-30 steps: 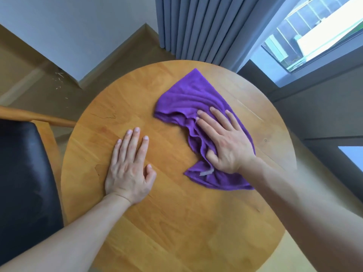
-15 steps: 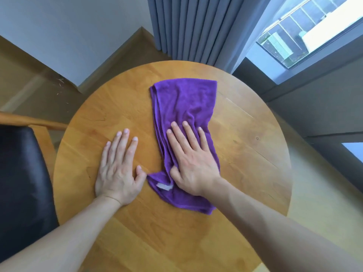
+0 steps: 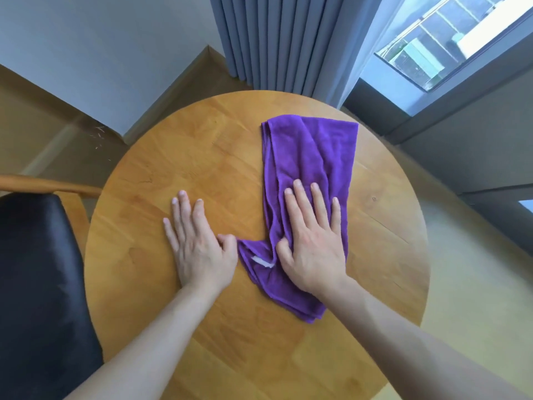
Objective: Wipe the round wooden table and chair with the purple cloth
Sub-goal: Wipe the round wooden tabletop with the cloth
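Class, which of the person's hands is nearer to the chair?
Left. The left hand lies flat on the bare table, on the chair's side; the right hand presses the cloth farther away.

The table [image 3: 202, 157] is round, of honey-coloured wood with visible plank joints and grain, seen from above. The cloth [image 3: 311, 157] is purple and soft, folded into a long creased strip that lies on the table's right half, running from near the far edge toward the near side, where it bends and bunches; a small white tag shows at the bend. The chair [image 3: 37, 284] stands at the table's left edge, with a black padded seat and a wooden frame of the same colour.
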